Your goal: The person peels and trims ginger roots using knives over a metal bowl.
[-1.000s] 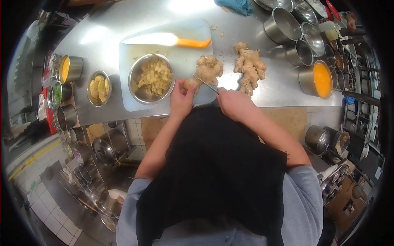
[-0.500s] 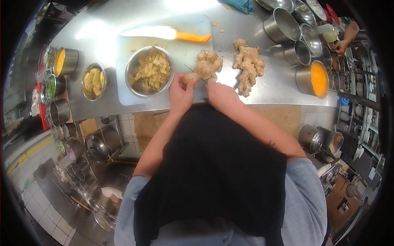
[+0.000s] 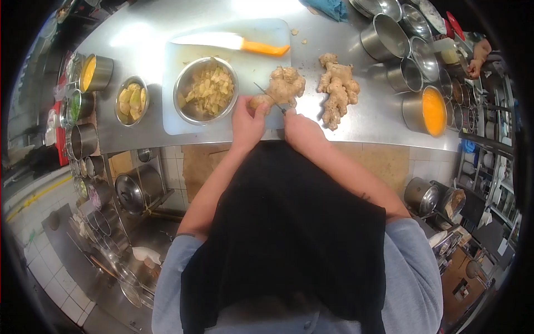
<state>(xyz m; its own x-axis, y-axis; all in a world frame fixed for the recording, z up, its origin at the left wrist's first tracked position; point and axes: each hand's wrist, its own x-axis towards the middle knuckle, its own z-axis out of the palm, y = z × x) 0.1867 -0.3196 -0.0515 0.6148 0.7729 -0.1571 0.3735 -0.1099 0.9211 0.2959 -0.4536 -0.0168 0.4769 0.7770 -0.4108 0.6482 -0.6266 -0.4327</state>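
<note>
Tan ginger pinched in our left grip; probable paring knife, clasped in our right grip, slants alongside.

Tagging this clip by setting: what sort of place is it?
Most likely a commercial kitchen: a long steel worktable, a cutting board bearing a large orange-handled knife, and metal pots of orange liquid, one at the right.

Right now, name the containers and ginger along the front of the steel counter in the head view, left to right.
Steel pot with orange contents, small bowl of yellow pieces, larger bowl of peelings, smaller ginger root, larger ginger root, another pot of orange contents.
</note>
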